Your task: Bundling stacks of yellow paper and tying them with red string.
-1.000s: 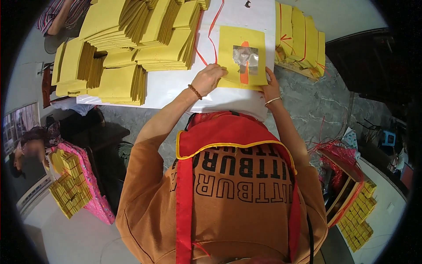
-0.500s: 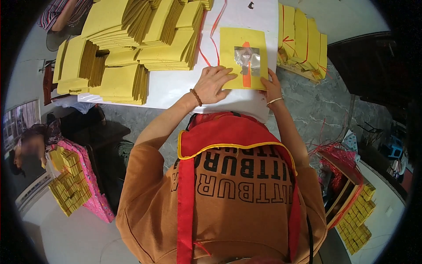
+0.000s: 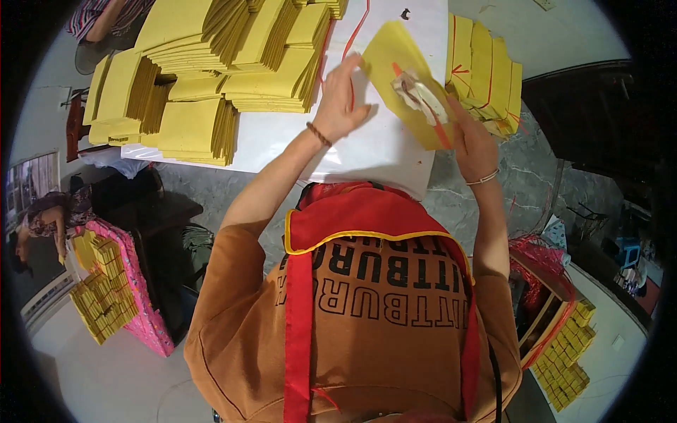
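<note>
My right hand point(image 3: 472, 139) pinches the right edge of a yellow paper sheet point(image 3: 388, 60), which is lifted and tilted above the white table. On the sheet lie a silver foil square point(image 3: 422, 97), now creased, and an orange strip point(image 3: 442, 135) running underneath it. My left hand point(image 3: 342, 99) is open beside the sheet's left corner, thumb spread from the fingers; whether a fingertip touches the paper cannot be made out. A red cord point(image 3: 356, 32) lies on the table and passes by my left fingers.
Thick stacks of folded yellow paper point(image 3: 194, 130) cover the table's left side. Bundles tied with red cord point(image 3: 486, 67) stand beyond its right edge. Another person's arm point(image 3: 106, 21) shows at far left. A wooden frame with red strands point(image 3: 546, 303) is at lower right.
The sheet has gone from lying flat to raised and turned, its foil bending. My right hand moved right and up with it; my left hand came off the paper's face and opened.
</note>
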The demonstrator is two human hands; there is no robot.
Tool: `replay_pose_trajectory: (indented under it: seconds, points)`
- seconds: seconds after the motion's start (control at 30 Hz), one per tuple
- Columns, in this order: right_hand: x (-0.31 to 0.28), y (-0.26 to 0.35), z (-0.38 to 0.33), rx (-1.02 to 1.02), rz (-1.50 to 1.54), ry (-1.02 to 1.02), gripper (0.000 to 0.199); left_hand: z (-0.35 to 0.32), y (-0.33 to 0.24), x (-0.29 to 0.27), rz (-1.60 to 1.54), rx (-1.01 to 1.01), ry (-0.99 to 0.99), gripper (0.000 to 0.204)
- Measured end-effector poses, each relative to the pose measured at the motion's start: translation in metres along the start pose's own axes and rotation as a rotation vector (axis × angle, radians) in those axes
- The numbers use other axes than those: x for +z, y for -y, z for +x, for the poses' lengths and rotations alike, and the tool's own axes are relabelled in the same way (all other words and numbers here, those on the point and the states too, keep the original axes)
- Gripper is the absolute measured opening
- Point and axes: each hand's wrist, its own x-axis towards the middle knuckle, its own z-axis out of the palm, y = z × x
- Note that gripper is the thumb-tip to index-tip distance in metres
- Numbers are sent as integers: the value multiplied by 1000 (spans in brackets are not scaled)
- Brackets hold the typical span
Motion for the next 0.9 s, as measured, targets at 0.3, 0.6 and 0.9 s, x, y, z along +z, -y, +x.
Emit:
replay_pose_trajectory:
  seconds: [0.3, 0.6, 0.9]
  points:
    - [13, 27, -5, -145, -332, -51, 49, 34, 19, -5, -496, -291, 176, 62]
    - [11, 44, 17, -91, -574, 25, 46, 28, 13, 10, -283, -232, 61, 64]
    - [26, 51, 55, 64, -467, 403, 26, 25, 11, 5, -290, -368, 114, 59]
